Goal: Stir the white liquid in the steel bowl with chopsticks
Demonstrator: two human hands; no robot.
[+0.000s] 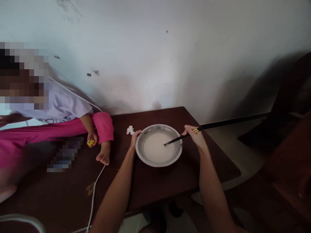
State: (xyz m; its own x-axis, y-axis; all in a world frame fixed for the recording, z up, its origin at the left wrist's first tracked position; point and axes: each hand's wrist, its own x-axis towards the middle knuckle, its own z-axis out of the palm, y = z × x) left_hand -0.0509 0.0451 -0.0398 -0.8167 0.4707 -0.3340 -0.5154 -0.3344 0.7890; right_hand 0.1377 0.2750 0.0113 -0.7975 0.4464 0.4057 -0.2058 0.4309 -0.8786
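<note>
A round steel bowl [145, 136] holding a white liquid [155, 149] stands on a dark brown table [170, 184]. My left hand [134, 137] grips the bowl's left rim with curled fingers. My right hand [195, 136] pinches a pair of dark chopsticks [179, 138] with yellow bands near the grip. Their tips dip into the white liquid near the bowl's middle.
A small person in pink trousers sits on the table's left part, a bare foot [104, 156] near the bowl and a small yellow thing [90, 142] in one hand. A crumpled white scrap [130, 130] lies by the bowl. A white cable [93, 194] crosses the table. Dark wooden furniture [289, 129] stands right.
</note>
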